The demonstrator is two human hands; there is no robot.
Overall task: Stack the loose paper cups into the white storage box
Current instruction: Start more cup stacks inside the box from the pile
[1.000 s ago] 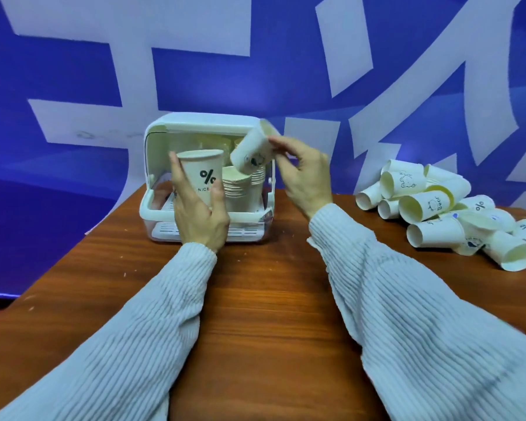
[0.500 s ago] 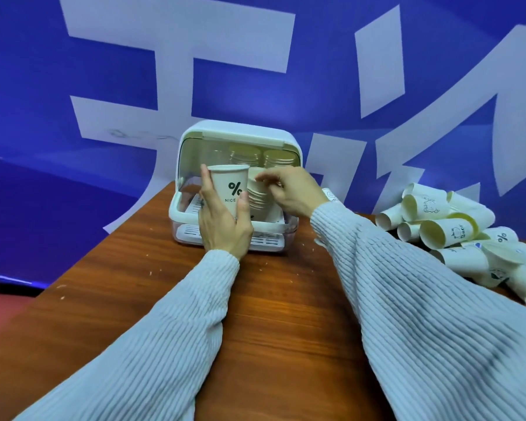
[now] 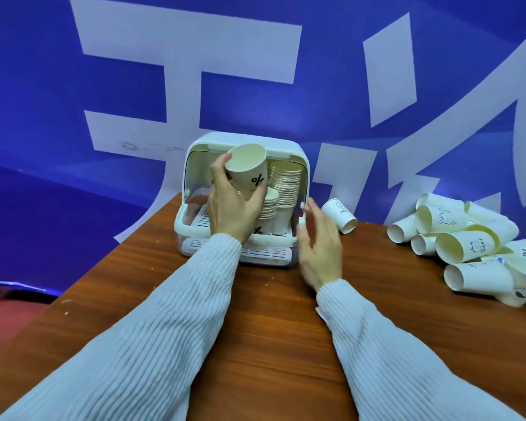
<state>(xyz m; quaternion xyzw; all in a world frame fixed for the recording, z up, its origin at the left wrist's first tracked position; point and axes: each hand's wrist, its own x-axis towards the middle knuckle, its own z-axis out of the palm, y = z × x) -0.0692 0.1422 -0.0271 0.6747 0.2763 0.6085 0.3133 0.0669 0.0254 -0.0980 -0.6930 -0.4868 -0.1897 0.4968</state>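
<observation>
The left hand (image 3: 230, 208), grasping a cream percent-marked paper cup (image 3: 248, 170), should level it over the shorter nested stack (image 3: 269, 205) inside the white plastic storage box (image 3: 304, 165); the right hand (image 3: 318, 241) hangs slack.

1. The storage box (image 3: 298, 159) mouth is partly blocked by the left hand (image 3: 230, 208) and its tilted cup (image 3: 249, 168).
2. Cup stacks (image 3: 284, 183) fill the right interior.
3. Bare table (image 3: 286, 329) lies open in front.
4. Loose cups (image 3: 462, 238) crowd the right edge.
</observation>
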